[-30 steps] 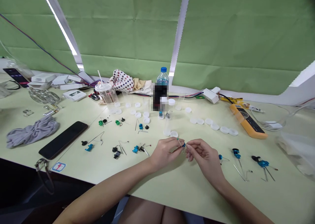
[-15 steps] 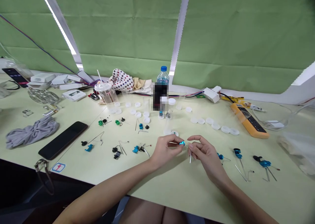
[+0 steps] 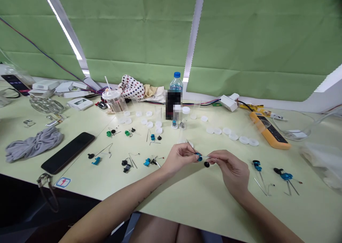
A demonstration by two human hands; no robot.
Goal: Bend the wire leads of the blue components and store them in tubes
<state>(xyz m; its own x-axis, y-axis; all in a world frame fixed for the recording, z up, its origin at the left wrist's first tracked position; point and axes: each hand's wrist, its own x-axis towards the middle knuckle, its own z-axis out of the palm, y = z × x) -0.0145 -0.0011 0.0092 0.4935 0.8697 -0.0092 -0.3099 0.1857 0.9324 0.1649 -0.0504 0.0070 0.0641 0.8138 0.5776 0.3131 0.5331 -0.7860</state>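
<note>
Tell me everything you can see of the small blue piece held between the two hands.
The small blue piece is tiny and looks like shiny blue metal. The fingertips of the left hand pinch it over the pale green table. A thin silvery wire runs level from it to the right hand, whose fingers pinch the wire. A small black round part sits just below. Finer detail is too small to tell.

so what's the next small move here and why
Probably ease the thin metal pin gently into the small blue piece. The left hand pinches that piece, the right hand pinches the pin, and the pin's tip meets the piece. A black piece sits just under the pin, so go slowly.
</note>
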